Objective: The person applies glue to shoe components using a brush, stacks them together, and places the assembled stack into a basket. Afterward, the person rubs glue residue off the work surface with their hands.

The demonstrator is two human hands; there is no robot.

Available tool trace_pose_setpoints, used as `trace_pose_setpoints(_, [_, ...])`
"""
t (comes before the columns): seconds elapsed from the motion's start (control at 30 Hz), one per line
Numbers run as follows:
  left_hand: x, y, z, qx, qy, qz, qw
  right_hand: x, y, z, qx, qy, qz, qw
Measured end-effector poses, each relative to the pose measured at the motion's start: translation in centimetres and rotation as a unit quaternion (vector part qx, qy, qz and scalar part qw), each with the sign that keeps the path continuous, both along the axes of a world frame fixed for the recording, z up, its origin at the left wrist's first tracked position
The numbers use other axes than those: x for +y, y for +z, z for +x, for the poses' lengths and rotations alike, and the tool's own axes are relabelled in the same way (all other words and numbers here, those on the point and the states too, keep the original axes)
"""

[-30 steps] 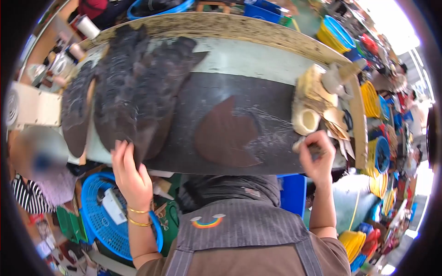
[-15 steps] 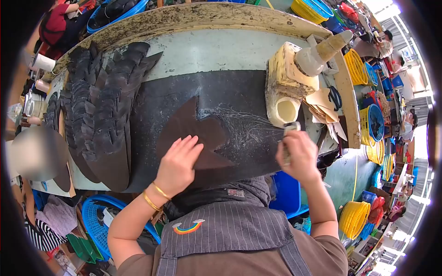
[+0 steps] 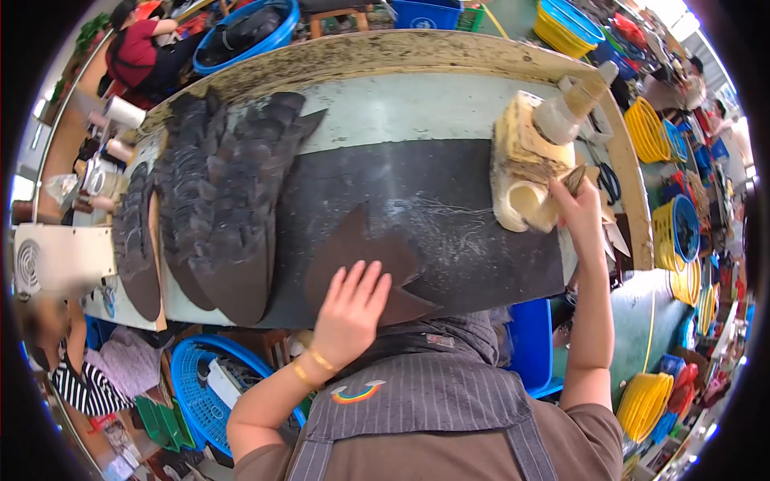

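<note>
My left hand (image 3: 350,309) lies with fingers stretched out, flat on a dark brown cut piece (image 3: 341,252) with pointed corners. That piece, leather-like, rests on a black mat (image 3: 385,172) streaked with pale, stringy residue. At the right, my right hand (image 3: 583,210) is closed around a brush (image 3: 574,179), its handle end showing above the fingers. The brush's lower end is at the mouth of a cream, crusted pot (image 3: 508,216); the bristles are hard to make out. Against the pot stands a cream block-shaped container (image 3: 521,120) with a cone-topped bottle (image 3: 557,120).
Overlapping rows of dark cut pieces (image 3: 241,240) cover the table's left part. A raised wooden rim (image 3: 385,52) borders the far side. Scissors (image 3: 609,183) and tan scraps lie right of the pot. A blue basket (image 3: 212,401) stands below left; other people sit nearby.
My right hand has gone from the mat's right edge up and right to the pot with the brush. My left hand stays on the brown piece. The whole view has shifted slightly.
</note>
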State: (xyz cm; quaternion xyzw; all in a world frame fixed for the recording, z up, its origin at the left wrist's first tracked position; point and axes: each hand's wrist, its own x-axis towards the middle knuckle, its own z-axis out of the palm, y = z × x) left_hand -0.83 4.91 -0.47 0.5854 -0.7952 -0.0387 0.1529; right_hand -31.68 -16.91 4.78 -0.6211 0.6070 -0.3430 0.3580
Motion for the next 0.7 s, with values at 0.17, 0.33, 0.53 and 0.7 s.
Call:
trace_pose_setpoints(0.17, [-1.0, -1.3, -0.7, -0.015, -0.026, 0.036, 0.999, 2.6, -0.6, 4.1, -0.161, 0.063, 0.094, 0.981])
trace_pose_setpoints(0.33, [-2.9, 0.5, 0.2, 0.043, -0.051, 0.148, 0.987, 3.6, -4.8, 14.3, -0.192, 0.183, 0.071, 0.961])
trace_pose_setpoints(0.53, [-3.2, -0.1, 1.4, 0.098, -0.062, 0.145, 0.983, 2.6, -4.1, 15.7, -0.052, 0.191, 0.063, 0.978])
trace_pose_setpoints(0.7, [-2.9, -0.5, 1.8, 0.104, -0.067, 0.133, 0.983, 0.9, -5.2, 16.6, -0.026, 0.219, 0.009, 0.975])
